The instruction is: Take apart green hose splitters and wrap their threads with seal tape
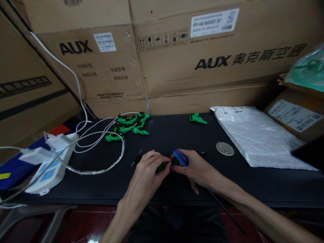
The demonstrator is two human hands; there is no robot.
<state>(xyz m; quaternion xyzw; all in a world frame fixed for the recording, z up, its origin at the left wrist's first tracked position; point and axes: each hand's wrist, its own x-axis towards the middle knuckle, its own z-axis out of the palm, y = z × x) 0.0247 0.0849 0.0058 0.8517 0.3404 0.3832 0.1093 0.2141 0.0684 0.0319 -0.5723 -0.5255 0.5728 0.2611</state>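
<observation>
My left hand (152,165) is closed around a green plastic piece (162,166), mostly hidden by the fingers. My right hand (193,165) meets it at the fingertips, also touching green plastic. In the right palm sits a blue-handled screwdriver (181,157); its long dark shaft slants down toward the front edge, and the tip points away from the piece. Small pins or screws (140,151) lie just left of my left hand, by a partly hidden black part (138,159). A small dark part (202,153) rests beyond my right wrist.
Several green Y-shaped hose connectors (126,129) are heaped at back left, another connector (198,118) at the back. A shallow round dish (225,149) and white parcel (263,141) lie right. Cables (87,172) and a power strip (52,175) occupy the left; cardboard boxes (172,81) wall the back.
</observation>
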